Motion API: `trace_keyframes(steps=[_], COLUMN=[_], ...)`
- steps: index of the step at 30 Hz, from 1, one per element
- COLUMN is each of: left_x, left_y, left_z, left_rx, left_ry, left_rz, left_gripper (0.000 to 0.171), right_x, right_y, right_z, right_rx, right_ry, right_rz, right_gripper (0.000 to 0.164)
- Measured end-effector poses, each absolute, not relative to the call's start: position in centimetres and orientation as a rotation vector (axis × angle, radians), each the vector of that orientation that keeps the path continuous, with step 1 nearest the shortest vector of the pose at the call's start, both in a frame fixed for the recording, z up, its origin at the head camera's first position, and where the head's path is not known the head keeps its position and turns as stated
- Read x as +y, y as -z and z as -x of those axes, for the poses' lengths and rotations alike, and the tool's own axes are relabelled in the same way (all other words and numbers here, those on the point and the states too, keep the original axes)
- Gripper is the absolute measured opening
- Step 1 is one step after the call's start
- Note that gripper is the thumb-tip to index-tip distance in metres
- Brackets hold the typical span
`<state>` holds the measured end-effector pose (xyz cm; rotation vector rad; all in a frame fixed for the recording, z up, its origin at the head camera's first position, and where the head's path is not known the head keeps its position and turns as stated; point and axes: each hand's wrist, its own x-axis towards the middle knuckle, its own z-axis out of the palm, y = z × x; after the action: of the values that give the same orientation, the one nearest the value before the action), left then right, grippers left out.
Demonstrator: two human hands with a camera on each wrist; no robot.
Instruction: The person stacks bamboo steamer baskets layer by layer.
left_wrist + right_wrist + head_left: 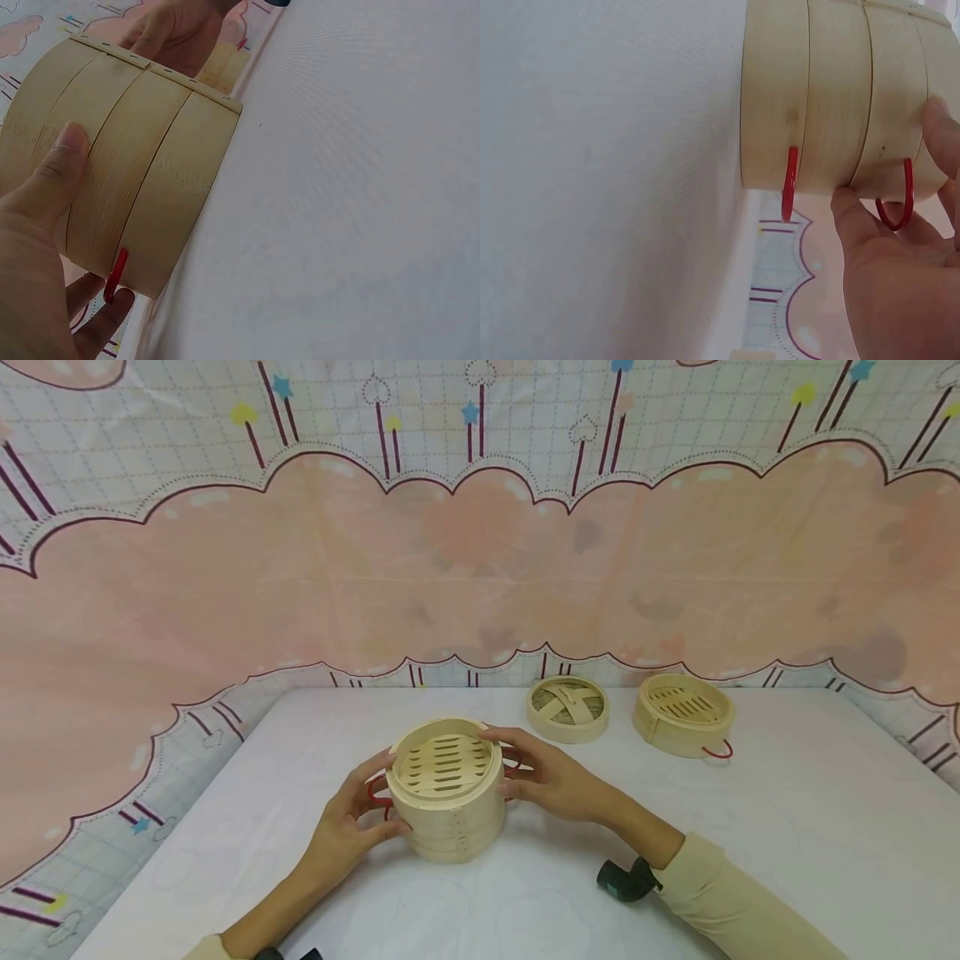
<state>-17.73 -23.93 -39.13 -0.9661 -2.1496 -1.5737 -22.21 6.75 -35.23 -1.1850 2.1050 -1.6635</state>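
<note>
A stack of two round bamboo steamer baskets (465, 827) stands upright on the white table, its slatted floor showing inside the upper rim. My left hand (347, 827) grips the stack from its left side, thumb on the front wall, fingers behind by a red loop handle (116, 274). From the right side my right hand (558, 777) holds the upper tier, with the thumb on the wall and fingertips at the rim. In the right wrist view, one red loop handle (789, 184) hangs on the lower tier and another on the upper tier, near my fingers.
Behind the stack lies a woven bamboo lid (568, 710). To its right sits another bamboo steamer basket (682, 714) with a red loop handle. A patterned cloth backdrop (480, 585) rises at the table's back edge.
</note>
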Motion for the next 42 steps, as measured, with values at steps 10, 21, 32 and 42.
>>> trace_keyframes(steps=[10,21,32,42], left_x=[-23.9,-23.8,-24.0,-24.3], left_y=[39.0,39.4,39.3,39.4], left_z=[17.8,18.0,18.0,18.2], left_rx=[-2.153,-2.128,-2.196,-2.187], left_ry=[1.561,1.606,1.664,1.699], left_rz=[0.966,0.989,0.903,0.906], left_gripper=[0.088,0.090,0.091,0.090], right_x=[7.0,8.5,12.5,16.1], right_y=[35.0,33.6,31.2,31.1], right_z=[22.1,22.0,22.5,23.6], right_rx=[2.141,2.405,2.617,2.807], right_ry=[1.608,1.413,1.522,1.552], right_rz=[1.171,1.244,1.125,0.998], right_gripper=[0.060,0.063,0.052,0.041])
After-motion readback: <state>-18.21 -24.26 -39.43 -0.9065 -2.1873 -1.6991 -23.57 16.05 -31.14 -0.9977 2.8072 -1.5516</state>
